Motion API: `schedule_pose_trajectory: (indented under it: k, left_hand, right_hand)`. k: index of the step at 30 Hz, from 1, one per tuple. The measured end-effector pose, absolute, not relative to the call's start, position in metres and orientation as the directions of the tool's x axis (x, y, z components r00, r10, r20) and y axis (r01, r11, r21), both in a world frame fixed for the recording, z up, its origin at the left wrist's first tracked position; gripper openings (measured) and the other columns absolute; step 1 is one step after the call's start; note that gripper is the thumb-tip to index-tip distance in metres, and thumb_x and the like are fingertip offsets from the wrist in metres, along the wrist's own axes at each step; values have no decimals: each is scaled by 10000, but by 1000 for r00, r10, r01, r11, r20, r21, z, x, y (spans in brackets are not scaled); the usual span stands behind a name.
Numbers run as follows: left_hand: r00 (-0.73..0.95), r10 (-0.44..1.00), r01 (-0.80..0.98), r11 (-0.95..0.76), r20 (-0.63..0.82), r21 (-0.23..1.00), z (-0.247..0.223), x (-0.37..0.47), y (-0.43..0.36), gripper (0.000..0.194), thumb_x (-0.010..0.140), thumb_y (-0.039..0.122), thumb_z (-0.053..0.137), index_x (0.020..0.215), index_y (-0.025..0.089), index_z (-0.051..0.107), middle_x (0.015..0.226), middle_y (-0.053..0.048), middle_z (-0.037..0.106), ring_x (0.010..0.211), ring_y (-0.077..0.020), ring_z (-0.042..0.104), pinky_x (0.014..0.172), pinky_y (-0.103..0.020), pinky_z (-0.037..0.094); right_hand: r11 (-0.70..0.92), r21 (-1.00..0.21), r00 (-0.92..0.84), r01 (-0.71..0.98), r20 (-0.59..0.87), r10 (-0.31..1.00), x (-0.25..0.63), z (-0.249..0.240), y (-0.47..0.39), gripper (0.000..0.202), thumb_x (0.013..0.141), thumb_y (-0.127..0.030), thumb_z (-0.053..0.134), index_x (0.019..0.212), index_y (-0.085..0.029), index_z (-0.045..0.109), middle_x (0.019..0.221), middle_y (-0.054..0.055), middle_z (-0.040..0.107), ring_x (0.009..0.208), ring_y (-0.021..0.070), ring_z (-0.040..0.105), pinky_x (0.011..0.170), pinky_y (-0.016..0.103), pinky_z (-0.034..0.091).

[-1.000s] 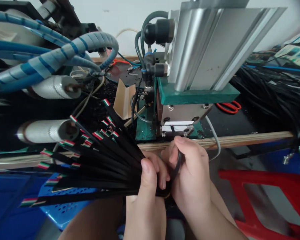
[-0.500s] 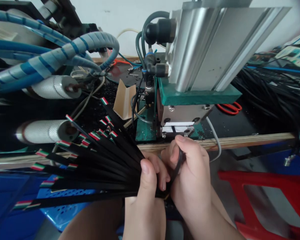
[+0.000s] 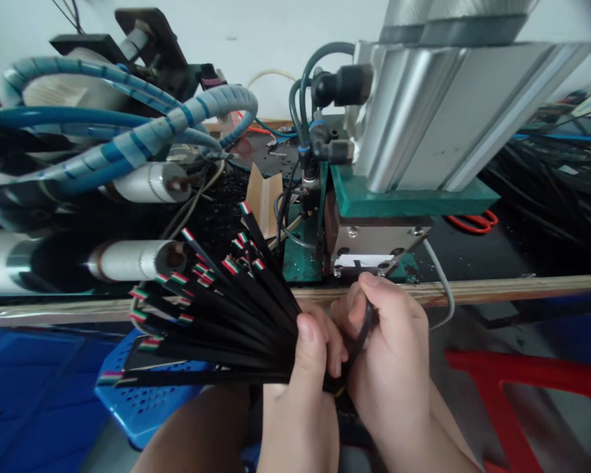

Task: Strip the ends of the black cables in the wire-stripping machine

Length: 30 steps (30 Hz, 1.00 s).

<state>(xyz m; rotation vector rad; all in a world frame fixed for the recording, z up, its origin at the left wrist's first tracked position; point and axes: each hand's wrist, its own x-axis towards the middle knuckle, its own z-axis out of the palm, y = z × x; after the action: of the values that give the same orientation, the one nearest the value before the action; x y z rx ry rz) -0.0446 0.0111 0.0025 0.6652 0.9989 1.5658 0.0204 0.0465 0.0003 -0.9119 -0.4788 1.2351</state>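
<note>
cable bundle (image 3: pixel 249 335): is lying across the left hand (image 3: pixel 309 368), fanning toward nine to eleven o'clock, its coloured ends (image 3: pixel 205 274) showing red, white and green.
bundle feel: is probably weighing little per strand but adding up together; smooth-looking strands may be slipping over one another.
bundle hold: closing round the black middle is seeming best, as the coloured ends are likely being the fragile part.
single cable (image 3: pixel 367 328): is curving through the right hand (image 3: pixel 394 348), its tip pointing toward twelve o'clock at the white strip (image 3: pixel 380 261) on the press (image 3: pixel 414 144); whether it is sitting inside the gap, i cannot tell.
single cable feel: is looking thin, light and bendy, probably bowing if pushed from far back, so pinching just behind the tip is making sense.
left hand pose: is gripping the bundle, thumb lying on top toward twelve o'clock, forearm running toward six.
right hand pose: is pinching the single cable between thumb and curled fingers, forearm slanting toward five o'clock.
</note>
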Motion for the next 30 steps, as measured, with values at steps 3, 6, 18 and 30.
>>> schedule_pose_trajectory:
  k: [3,6,18,30]
  left_hand:
    - [-225,972,-503,-59,-64,862,4,-45,13,587,910,673,815,662,218,538,608,33,499,604,-138,463,636,-255,441]
    - [-202,978,-493,-59,-49,868,3,-46,11,576,947,658,783,666,217,542,627,31,486,626,-143,451,661,-259,429]
    - [-102,995,-469,-44,-4,882,-14,-55,19,670,901,787,737,648,222,482,646,35,451,649,-139,435,671,-270,417]
    - [-132,990,-448,-21,-42,894,-22,-65,11,685,864,820,746,657,215,498,628,40,470,626,-135,440,648,-274,416]
  right_hand:
    - [59,-818,317,-572,-154,936,19,-1,46,439,874,-384,721,489,-236,570,442,-48,403,383,124,369,341,251,275]
    - [79,-816,333,-572,-143,932,16,-3,46,434,878,-385,728,503,-232,571,451,-50,414,378,120,369,336,246,268]
    - [155,-843,468,-516,-125,875,6,-7,48,417,739,-454,814,527,-226,538,441,-81,425,344,93,358,329,233,295]
    - [376,-888,376,-263,265,888,4,-34,32,524,1013,-458,667,582,-236,468,488,-61,440,398,121,403,418,258,335]
